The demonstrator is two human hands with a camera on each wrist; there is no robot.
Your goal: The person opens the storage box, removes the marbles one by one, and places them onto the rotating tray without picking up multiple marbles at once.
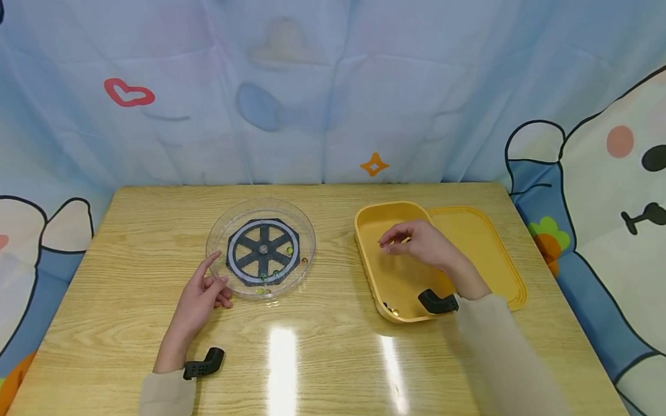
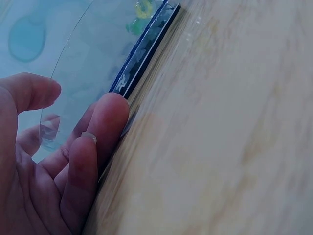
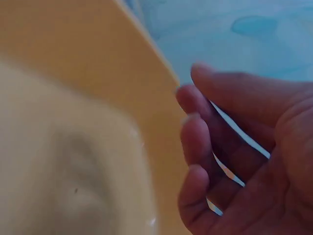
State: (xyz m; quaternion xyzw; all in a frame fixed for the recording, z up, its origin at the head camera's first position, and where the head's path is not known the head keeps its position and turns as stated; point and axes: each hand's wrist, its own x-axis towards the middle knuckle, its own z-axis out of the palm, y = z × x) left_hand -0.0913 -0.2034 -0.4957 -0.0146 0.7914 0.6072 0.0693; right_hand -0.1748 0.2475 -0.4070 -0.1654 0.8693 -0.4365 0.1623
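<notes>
Clear round plastic dish [image 1: 260,209], near the far edge of the wood-grained desk [image 1: 329,369], with a dark six-spoked wheel [image 1: 263,249] and glassy beads [image 1: 289,250]; the left hand [image 1: 200,294] pinches its rim. The right hand [image 1: 421,244], fingers bent, grip indeterminable, hides part of a smooth yellow tray [image 1: 363,250] beside a flat lid [image 1: 488,251].

We see a right hand [image 3: 244,159] with loosely bent fingers [image 3: 195,142]; left of them curves a blurred, round-cornered yellow plastic tray [image 3: 112,54], and above and behind them spreads pale-blue fabric [image 3: 190,36] printed with a teal oval [image 3: 254,24].
</notes>
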